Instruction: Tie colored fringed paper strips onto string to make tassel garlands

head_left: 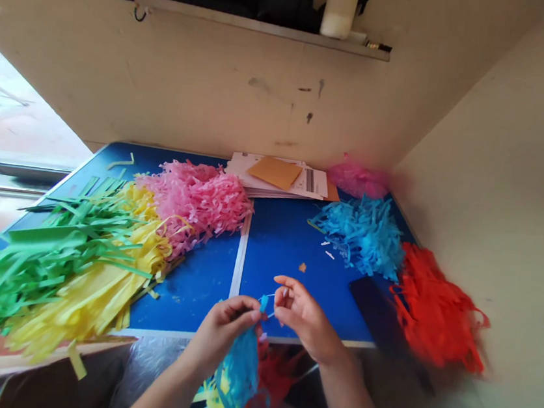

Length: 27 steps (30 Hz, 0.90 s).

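My left hand (221,326) is closed in a pinch on the top of a blue tissue paper tassel (241,364), whose cut strips hang below the table's front edge. A thin white string (269,295) runs from the pinched blue end to my right hand (305,319). The right fingers are curled round the string, with the index finger raised a little. Red paper fringe (276,378) and some yellow strips (218,397) hang beside the blue tassel, over my lap. How they join the string is hidden.
On the blue table (203,294) lie green strips (65,252), yellow strips (100,289) and a pink fringe pile (198,202) at left. Envelopes (285,176) lie at the back. At right are blue fringe (367,234), red fringe (441,308) and a dark flat object (382,315).
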Each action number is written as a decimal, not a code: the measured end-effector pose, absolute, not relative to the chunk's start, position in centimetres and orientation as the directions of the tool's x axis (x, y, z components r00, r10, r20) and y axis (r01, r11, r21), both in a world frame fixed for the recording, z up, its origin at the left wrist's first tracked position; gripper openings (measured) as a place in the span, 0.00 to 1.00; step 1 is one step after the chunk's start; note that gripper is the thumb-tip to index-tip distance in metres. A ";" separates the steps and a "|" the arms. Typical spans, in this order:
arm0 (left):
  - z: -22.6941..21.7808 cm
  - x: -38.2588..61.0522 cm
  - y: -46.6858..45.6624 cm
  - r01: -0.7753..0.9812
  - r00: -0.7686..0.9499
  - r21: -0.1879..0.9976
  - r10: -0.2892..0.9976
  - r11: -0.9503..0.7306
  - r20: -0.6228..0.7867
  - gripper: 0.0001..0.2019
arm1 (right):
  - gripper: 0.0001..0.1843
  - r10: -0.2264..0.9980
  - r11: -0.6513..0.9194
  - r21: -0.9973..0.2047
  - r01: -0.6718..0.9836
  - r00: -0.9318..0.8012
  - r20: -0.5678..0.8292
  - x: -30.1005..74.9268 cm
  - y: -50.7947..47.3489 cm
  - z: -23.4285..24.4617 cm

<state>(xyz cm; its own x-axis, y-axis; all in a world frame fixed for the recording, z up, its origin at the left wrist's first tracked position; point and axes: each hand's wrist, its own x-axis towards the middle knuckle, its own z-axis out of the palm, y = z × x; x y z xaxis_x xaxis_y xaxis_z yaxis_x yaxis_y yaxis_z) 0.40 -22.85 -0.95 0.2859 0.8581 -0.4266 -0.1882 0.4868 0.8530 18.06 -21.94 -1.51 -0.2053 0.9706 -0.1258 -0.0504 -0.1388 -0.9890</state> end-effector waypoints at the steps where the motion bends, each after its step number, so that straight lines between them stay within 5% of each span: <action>1: -1.0 0.2 -22.7 -0.260 0.318 0.779 0.812 0.571 -0.489 0.17 | 0.20 0.961 -0.160 -0.982 -0.102 -0.242 -0.131 18.2 -22.0 -1.4; 4: -1.5 0.0 -22.3 -0.369 0.349 0.664 0.759 0.650 -0.549 0.18 | 0.19 0.944 -0.188 -0.978 -0.093 -0.292 -0.154 18.2 -22.5 -1.3; 11: -2.4 0.7 -22.3 -0.283 0.359 0.751 0.792 0.597 -0.494 0.17 | 0.35 0.878 -0.283 -0.959 -0.022 -0.410 -0.249 17.6 -22.7 -1.3; 16: -1.2 0.1 -22.5 0.147 0.376 0.978 0.906 0.151 -0.196 0.12 | 0.32 0.843 -0.286 -0.957 0.049 -0.463 -0.275 18.4 -22.7 -1.1; 18: -0.7 0.0 -22.8 0.304 0.407 0.952 0.909 -0.037 -0.095 0.08 | 0.24 0.827 -0.310 -0.950 0.040 -0.481 -0.290 18.4 -23.1 -1.4; 21: -0.5 0.3 -23.6 0.443 0.362 0.891 0.930 -0.104 -0.071 0.02 | 0.14 0.849 -0.334 -0.942 0.021 -0.427 -0.311 18.2 -24.0 -2.0; 25: -0.6 1.1 -24.9 0.511 0.345 0.835 0.938 -0.201 0.015 0.01 | 0.14 0.966 -0.071 -0.984 0.165 -0.235 -0.109 19.1 -24.7 -1.0; 27: -0.5 1.4 -25.3 0.510 0.383 0.816 0.921 -0.274 0.070 0.05 | 0.14 0.984 0.037 -0.994 0.101 -0.176 0.019 20.9 -24.8 1.0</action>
